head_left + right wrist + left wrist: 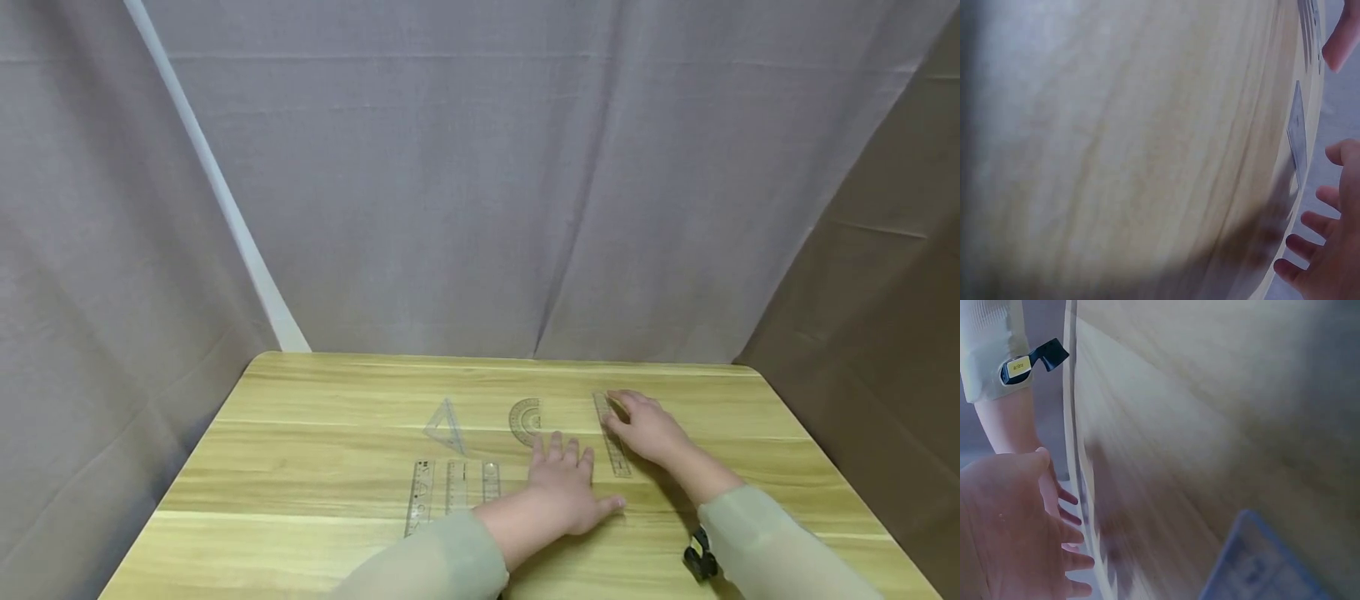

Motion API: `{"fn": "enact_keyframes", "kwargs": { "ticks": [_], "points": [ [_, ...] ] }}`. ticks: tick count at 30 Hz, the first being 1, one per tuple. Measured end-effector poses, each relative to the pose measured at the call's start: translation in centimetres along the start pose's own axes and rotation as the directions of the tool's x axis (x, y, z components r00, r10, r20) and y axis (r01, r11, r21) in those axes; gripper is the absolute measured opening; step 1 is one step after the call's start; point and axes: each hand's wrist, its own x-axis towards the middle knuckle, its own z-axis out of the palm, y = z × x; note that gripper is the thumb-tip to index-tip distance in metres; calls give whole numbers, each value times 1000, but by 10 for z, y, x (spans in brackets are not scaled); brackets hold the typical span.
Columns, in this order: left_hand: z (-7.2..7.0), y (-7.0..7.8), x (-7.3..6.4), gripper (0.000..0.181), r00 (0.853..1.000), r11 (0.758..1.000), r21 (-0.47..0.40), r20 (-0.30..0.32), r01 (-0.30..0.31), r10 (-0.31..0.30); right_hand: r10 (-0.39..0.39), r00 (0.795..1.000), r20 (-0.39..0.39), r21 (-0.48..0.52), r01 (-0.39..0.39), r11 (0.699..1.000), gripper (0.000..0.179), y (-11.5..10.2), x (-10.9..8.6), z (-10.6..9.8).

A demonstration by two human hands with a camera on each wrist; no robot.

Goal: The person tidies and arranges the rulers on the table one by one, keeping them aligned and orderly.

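Note:
My left hand (567, 492) is held over the table with its fingers spread and thumb out, nothing in its grasp. Its fingertips overlap the lower edge of a clear protractor (522, 417) in the head view. My right hand (648, 429) is beside a clear straight ruler (611, 433), fingertips at the ruler's right edge near its far end. The right wrist view shows these right fingers (1319, 223) loosely extended and apart, with the flat ruler (1298, 134) beyond them. In the left wrist view, the left palm (1004, 525) faces the camera.
Left of the protractor lies a clear set square (447, 427). Nearer the front are three clear rulers side by side: one at left (420, 496), one in the middle (456, 486), one at right (491, 481). Grey curtains (450, 208) enclose the wood-grain table (300, 467).

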Motion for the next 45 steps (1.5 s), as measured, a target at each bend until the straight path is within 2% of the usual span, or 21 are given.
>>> {"fn": "enact_keyframes", "kwargs": {
  "ticks": [14,27,36,45],
  "points": [
    [-3,10,26,86,996,997,61,68,51,-55,45,997,56,-45,-43,998,60,1,10,-1],
    [1,17,41,89,994,994,88,83,70,-77,82,991,101,-65,-76,995,60,-1,22,-7],
    [5,22,49,90,994,993,87,68,81,-87,92,985,143,-72,-82,994,58,-4,27,-11],
    [10,25,57,89,992,988,125,69,93,-102,98,988,121,-79,-88,993,60,0,30,-8]
  ]
}}
